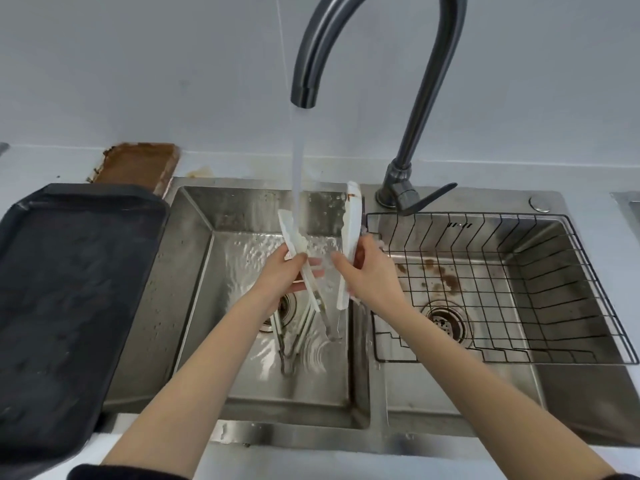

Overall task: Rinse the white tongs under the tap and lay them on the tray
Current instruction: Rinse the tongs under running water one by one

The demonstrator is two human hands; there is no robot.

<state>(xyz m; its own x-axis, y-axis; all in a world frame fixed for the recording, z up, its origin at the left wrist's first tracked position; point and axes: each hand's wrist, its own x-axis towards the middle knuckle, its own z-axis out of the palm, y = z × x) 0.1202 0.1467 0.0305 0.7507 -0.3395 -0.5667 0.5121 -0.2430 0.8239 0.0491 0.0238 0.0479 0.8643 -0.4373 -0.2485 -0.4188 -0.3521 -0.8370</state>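
The white tongs [352, 220] are spread wide over the left sink basin [194, 271], tips pointing up and away. My left hand [284, 275] grips the left arm of the tongs. My right hand [367, 271] holds the right arm, whose tip carries a brown stain. Water runs from the dark tap [346, 46] in a stream that lands on the left arm, just above my left fingers. The dark tray [69, 289] lies on the counter to the left of the sink.
Another pair of tongs [291, 337] lies in the wet left basin near its drain. A black wire basket [519, 289] sits in the right basin, which has brown stains. A brown-soiled board [138, 164] lies behind the tray. The tap lever [429, 199] points right.
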